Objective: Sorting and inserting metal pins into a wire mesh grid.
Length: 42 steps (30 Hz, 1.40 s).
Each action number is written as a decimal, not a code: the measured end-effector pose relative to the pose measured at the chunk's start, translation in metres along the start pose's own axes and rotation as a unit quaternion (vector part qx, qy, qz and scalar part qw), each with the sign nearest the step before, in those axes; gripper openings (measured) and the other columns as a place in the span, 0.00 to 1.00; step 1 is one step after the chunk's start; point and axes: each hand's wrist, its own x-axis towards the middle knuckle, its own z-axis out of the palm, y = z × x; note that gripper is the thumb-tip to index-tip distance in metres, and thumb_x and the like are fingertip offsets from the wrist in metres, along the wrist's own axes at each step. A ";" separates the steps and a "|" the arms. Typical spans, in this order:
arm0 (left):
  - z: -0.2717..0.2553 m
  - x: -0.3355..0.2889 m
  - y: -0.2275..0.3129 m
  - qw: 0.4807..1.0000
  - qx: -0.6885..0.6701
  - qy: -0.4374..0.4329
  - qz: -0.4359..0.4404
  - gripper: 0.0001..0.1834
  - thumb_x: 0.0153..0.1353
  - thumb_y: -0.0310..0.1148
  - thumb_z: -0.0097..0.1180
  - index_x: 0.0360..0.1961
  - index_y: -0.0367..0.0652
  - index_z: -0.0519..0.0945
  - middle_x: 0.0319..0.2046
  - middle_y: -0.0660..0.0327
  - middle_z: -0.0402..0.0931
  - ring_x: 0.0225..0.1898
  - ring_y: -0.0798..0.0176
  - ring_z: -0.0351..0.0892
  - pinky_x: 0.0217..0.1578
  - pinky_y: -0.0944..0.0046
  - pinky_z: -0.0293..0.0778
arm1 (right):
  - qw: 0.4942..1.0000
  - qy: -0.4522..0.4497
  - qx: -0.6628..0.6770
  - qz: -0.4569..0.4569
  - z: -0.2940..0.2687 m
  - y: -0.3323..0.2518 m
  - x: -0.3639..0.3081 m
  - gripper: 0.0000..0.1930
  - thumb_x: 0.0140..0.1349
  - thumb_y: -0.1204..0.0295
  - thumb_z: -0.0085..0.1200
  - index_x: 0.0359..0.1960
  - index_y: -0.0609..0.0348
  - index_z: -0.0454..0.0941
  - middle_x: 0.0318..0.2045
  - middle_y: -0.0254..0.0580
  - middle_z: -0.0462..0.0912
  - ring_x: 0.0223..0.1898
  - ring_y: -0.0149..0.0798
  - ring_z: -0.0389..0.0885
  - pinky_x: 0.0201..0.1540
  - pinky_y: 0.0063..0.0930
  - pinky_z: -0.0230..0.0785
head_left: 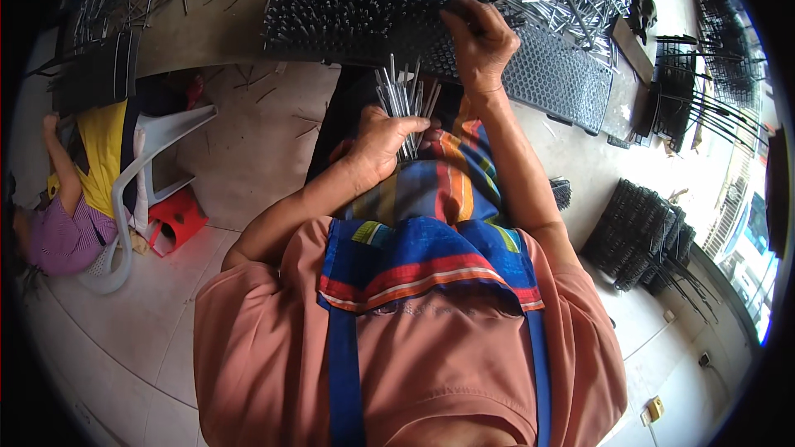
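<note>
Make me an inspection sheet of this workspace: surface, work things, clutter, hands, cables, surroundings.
Surface: table, partly covered.
Work things: bunch of rods; dark gridded tray, left part crowded with upright rods.
Clutter: loose rods piled beyond the tray.
Hands: left hand closed around rods; right hand over tray, fingers bent, contents unclear.
Cables: apparently a pale cord by a yellow plug, lower right.
Surroundings: another person by a pale chair, left; black stack on floor, right.

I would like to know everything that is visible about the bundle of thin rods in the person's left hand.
The bundle of thin rods is a loose handful of slim, straight, mostly silvery pieces, metallic in look; a few appear brownish. The left hand grips it, thumb across the near side. The rods point roughly away from the person, their tops fanned and uneven, lower ends showing below the thumb. Their number cannot be told.
</note>
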 end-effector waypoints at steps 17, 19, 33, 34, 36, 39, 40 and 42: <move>0.024 0.017 0.008 0.996 -0.063 -0.034 0.056 0.12 0.52 0.15 0.57 0.39 0.32 0.80 0.32 0.52 0.82 0.29 0.58 0.84 0.29 0.62 0.80 | 0.839 -0.356 0.144 0.385 -0.050 -0.018 -0.014 0.09 0.51 0.70 0.66 0.22 0.63 0.81 0.15 0.29 0.74 0.18 0.23 0.70 0.21 0.23 0.61; 0.024 0.020 0.007 0.994 -0.067 -0.001 0.091 0.10 0.55 0.17 0.56 0.39 0.34 0.80 0.31 0.54 0.82 0.29 0.59 0.84 0.30 0.62 0.81 | 0.836 -0.305 0.180 0.419 -0.052 -0.019 -0.015 0.08 0.52 0.72 0.65 0.22 0.63 0.80 0.15 0.27 0.73 0.17 0.21 0.65 0.19 0.21 0.57; 0.026 0.014 0.006 0.999 -0.009 0.022 0.039 0.09 0.54 0.18 0.55 0.37 0.32 0.79 0.30 0.50 0.83 0.27 0.58 0.84 0.27 0.61 0.81 | 0.995 0.011 0.087 0.057 -0.026 0.010 0.005 0.06 0.49 0.83 0.65 0.30 0.64 0.83 0.24 0.34 0.81 0.28 0.23 0.77 0.32 0.17 0.69; 0.027 0.015 0.007 0.999 -0.014 0.021 0.040 0.09 0.54 0.18 0.55 0.37 0.32 0.80 0.30 0.50 0.83 0.26 0.58 0.84 0.27 0.61 0.81 | 0.995 0.010 0.087 0.057 -0.025 0.007 0.005 0.06 0.49 0.83 0.65 0.30 0.64 0.83 0.24 0.34 0.81 0.28 0.23 0.77 0.32 0.17 0.69; 0.027 0.016 0.007 0.999 -0.020 0.021 0.040 0.09 0.53 0.18 0.56 0.37 0.32 0.80 0.30 0.51 0.83 0.26 0.58 0.84 0.26 0.61 0.81 | 0.997 -0.028 -0.070 0.032 -0.026 -0.001 0.007 0.07 0.48 0.81 0.65 0.31 0.63 0.84 0.23 0.37 0.81 0.26 0.26 0.78 0.30 0.18 0.69; 0.029 0.017 0.008 0.999 -0.023 0.009 0.039 0.09 0.53 0.18 0.57 0.37 0.32 0.80 0.30 0.51 0.83 0.26 0.58 0.84 0.27 0.61 0.81 | 1.000 -0.001 -0.018 0.016 -0.024 -0.004 0.009 0.07 0.49 0.79 0.65 0.32 0.61 0.84 0.23 0.39 0.81 0.23 0.29 0.78 0.28 0.21 0.69; 0.030 0.017 0.008 0.999 -0.027 0.006 0.038 0.09 0.53 0.18 0.57 0.37 0.32 0.80 0.30 0.51 0.83 0.27 0.58 0.84 0.27 0.61 0.81 | 1.000 -0.001 -0.019 0.016 -0.024 -0.004 0.010 0.07 0.49 0.79 0.65 0.32 0.61 0.84 0.23 0.39 0.81 0.23 0.29 0.78 0.28 0.21 0.69; 0.030 0.016 0.008 0.999 -0.030 0.002 0.036 0.09 0.53 0.18 0.56 0.37 0.32 0.81 0.30 0.51 0.83 0.27 0.58 0.84 0.27 0.61 0.81 | 0.997 -0.017 -0.074 -0.014 -0.024 0.000 0.012 0.05 0.51 0.76 0.65 0.31 0.59 0.85 0.23 0.40 0.81 0.23 0.35 0.81 0.28 0.25 0.70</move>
